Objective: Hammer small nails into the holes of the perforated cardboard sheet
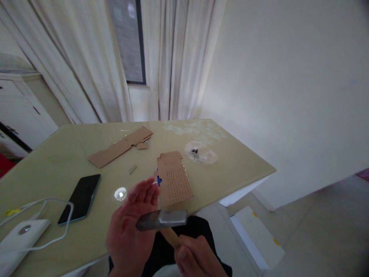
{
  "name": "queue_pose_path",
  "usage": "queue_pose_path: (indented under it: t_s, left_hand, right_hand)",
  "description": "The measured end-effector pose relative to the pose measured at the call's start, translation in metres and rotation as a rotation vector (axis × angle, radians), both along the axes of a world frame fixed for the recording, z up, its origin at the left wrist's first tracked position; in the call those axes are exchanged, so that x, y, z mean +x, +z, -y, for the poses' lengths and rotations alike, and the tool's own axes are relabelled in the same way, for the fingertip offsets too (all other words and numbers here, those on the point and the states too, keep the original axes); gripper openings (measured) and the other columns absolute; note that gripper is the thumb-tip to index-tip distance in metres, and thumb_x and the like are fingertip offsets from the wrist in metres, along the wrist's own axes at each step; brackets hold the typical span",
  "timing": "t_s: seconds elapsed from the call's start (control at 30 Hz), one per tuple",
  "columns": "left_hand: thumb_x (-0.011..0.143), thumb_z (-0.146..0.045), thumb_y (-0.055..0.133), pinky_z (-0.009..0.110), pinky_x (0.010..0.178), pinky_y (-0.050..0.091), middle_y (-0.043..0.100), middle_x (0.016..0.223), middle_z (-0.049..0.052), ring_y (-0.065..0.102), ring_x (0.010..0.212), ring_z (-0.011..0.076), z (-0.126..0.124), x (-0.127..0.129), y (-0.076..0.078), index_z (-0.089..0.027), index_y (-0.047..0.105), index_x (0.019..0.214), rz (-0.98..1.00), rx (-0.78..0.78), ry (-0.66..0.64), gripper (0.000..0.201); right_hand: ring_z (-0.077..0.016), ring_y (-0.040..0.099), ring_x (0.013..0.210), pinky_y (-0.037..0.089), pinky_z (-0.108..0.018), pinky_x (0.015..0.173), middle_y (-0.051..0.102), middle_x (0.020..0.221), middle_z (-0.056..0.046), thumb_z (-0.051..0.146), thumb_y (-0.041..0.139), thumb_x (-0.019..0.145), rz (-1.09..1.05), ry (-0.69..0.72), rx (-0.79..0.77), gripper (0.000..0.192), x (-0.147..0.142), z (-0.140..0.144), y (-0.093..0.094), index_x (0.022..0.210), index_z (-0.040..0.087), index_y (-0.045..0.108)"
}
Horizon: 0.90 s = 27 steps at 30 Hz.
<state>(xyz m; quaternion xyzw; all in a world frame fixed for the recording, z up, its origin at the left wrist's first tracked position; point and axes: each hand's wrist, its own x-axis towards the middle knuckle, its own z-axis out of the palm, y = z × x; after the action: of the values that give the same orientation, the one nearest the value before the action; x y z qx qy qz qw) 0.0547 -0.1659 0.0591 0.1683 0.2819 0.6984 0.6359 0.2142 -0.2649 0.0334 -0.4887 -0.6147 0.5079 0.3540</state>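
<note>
My right hand (194, 254) is closed around the wooden handle of a hammer (173, 217), held over my lap at the table's front edge. The hammer's grey metal head lies level, its tapered end in front of my left palm; whether they touch I cannot tell. My left hand (135, 227) is open, palm up, with its fingers stretched toward the table. Just beyond its fingertips is a brown cardboard piece (175, 181) with rows of small holes. A small blue piece (159, 181) shows at the cardboard's left edge, partly hidden by my fingers.
On the table (236, 165) are folded cardboard strips (118, 150), thin metal pins (133, 169), and a clear plastic bag (206, 154) with small black parts. A phone (82, 198), white power bank (23, 240) and cable lie left. A white box (256, 238) sits on the floor.
</note>
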Motion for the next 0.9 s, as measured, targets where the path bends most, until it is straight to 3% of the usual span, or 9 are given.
queue_pose_path:
  t_s: [0.2,0.33,0.5,0.67,0.83,0.9]
  left_hand:
    - [0.099,-0.046,0.049,0.034,0.095,0.064,0.082,0.122,0.006,0.074,0.112,0.0225,0.009,-0.002,0.000,-0.025,0.086,0.107,0.053,-0.051,0.004,0.043]
    - [0.100,-0.046,0.049,0.038,0.095,0.065,0.081,0.126,0.005,0.076,0.110,0.0238,0.015,-0.002,0.002,-0.028,0.086,0.106,0.044,-0.057,-0.028,0.041]
    - [0.100,-0.047,0.049,0.035,0.093,0.067,0.081,0.126,0.007,0.077,0.107,0.0224,0.018,-0.010,-0.002,-0.025,0.085,0.106,0.030,-0.050,0.014,0.042]
    - [0.098,-0.057,0.052,0.040,0.093,0.067,0.080,0.131,0.006,0.075,0.117,0.0273,0.020,-0.011,0.001,-0.028,0.085,0.107,-0.005,-0.122,-0.002,0.045]
    - [0.095,-0.056,0.056,0.040,0.096,0.066,0.079,0.132,0.004,0.074,0.119,0.0267,0.019,-0.013,-0.002,-0.031,0.085,0.106,-0.039,-0.097,0.046,0.040]
    - [0.095,-0.057,0.056,0.040,0.100,0.065,0.079,0.131,0.003,0.071,0.126,0.0271,0.019,-0.012,-0.005,-0.032,0.085,0.105,-0.061,-0.108,0.076,0.039]
  right_hand:
    - [-0.0101,0.040,0.046,0.027,-0.024,0.042,0.041,0.057,0.003,0.095,0.016,0.095,-0.045,-0.061,-0.020,0.080,0.001,0.016,0.004,0.073,0.024,0.045]
    - [-0.0097,0.041,0.045,0.022,-0.025,0.043,0.043,0.053,0.002,0.092,0.027,0.098,0.046,-0.002,0.034,0.078,-0.003,0.014,-0.007,0.066,0.023,0.044]
    - [-0.0092,0.039,0.043,0.024,-0.025,0.042,0.042,0.057,0.002,0.086,0.010,0.102,0.019,-0.099,0.081,0.077,0.000,0.013,-0.017,0.074,0.024,0.045]
    - [-0.0082,0.034,0.043,0.017,-0.026,0.042,0.039,0.053,0.003,0.087,0.024,0.102,0.087,0.038,0.092,0.075,0.003,0.009,-0.022,0.067,0.023,0.043]
    - [-0.0101,0.037,0.046,0.023,-0.025,0.043,0.041,0.054,0.003,0.089,0.014,0.100,-0.072,-0.072,0.071,0.078,0.006,0.008,-0.025,0.071,0.024,0.045]
    - [-0.0104,0.036,0.048,0.023,-0.025,0.044,0.041,0.057,0.003,0.092,0.015,0.098,-0.050,-0.054,0.051,0.079,0.007,0.005,-0.028,0.072,0.023,0.046]
